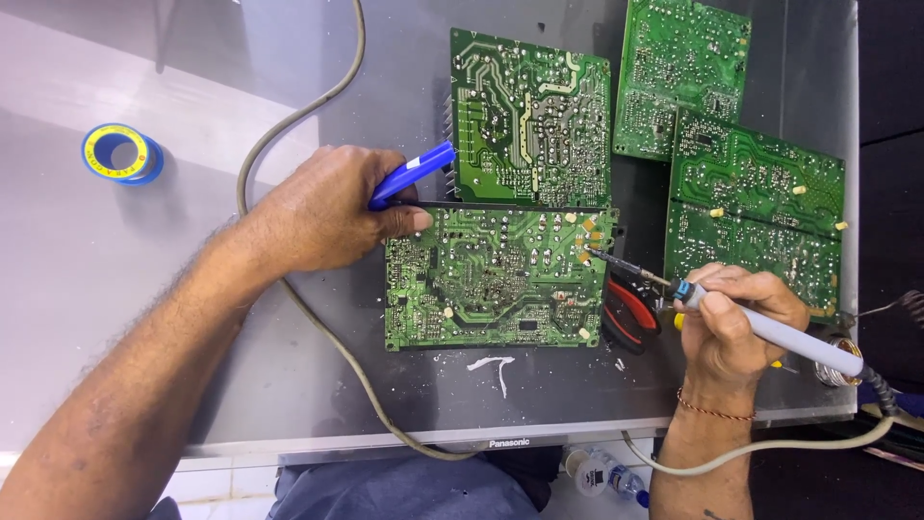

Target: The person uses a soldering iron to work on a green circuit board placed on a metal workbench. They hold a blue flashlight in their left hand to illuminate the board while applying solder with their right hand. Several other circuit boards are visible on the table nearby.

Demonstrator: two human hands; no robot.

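Observation:
A green circuit board (491, 279) lies solder side up on the grey work surface in front of me. My left hand (322, 212) presses its left edge with the thumb and grips a blue pen-shaped tool (414, 173) that points up and right. My right hand (736, 318) holds a grey soldering iron (770, 332) like a pen. Its tip (595, 252) touches the board's upper right corner, by several tan pads.
Three more green boards (529, 120) (679, 72) (756, 207) lie behind and to the right. Red-handled pliers (630, 313) sit by the board's right edge. A blue and yellow tape roll (120, 152) lies far left. A grey cable (318, 106) loops across the surface.

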